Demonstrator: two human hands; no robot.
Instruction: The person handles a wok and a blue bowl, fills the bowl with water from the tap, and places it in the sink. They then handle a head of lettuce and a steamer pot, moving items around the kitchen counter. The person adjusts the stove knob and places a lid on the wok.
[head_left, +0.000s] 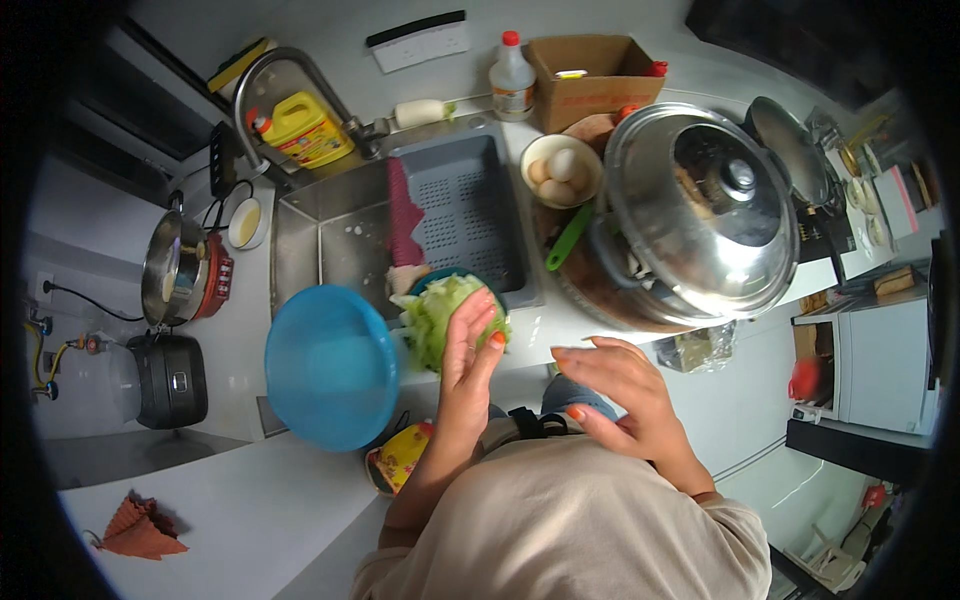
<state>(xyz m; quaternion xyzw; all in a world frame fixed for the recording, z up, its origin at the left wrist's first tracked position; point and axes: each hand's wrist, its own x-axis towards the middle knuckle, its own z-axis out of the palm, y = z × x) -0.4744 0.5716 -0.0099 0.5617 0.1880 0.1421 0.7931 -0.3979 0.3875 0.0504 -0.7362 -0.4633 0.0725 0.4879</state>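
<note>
My left hand (466, 358) is raised with its fingers extended and its thumb apart, holding nothing that I can see. Behind it, a heap of pale green lettuce leaves (431, 322) fills a teal basin (446, 275) at the sink's front edge. Part of the lettuce is hidden by the hand; whether they touch, I cannot tell. To the right, my right hand (626, 394) hovers before my body, fingers spread from the thumb and nothing in the grasp. A blue plastic basin (330, 367) sits left of the lettuce, at the front of the sink.
The steel sink (330, 225) holds a grey drain tray (465, 202) with a magenta cloth (405, 217). On the right stand a large lidded steamer pot (652, 202), a green-handled tool (570, 236) and a bowl of eggs (561, 176). A curved faucet (300, 60) rises behind the sink.
</note>
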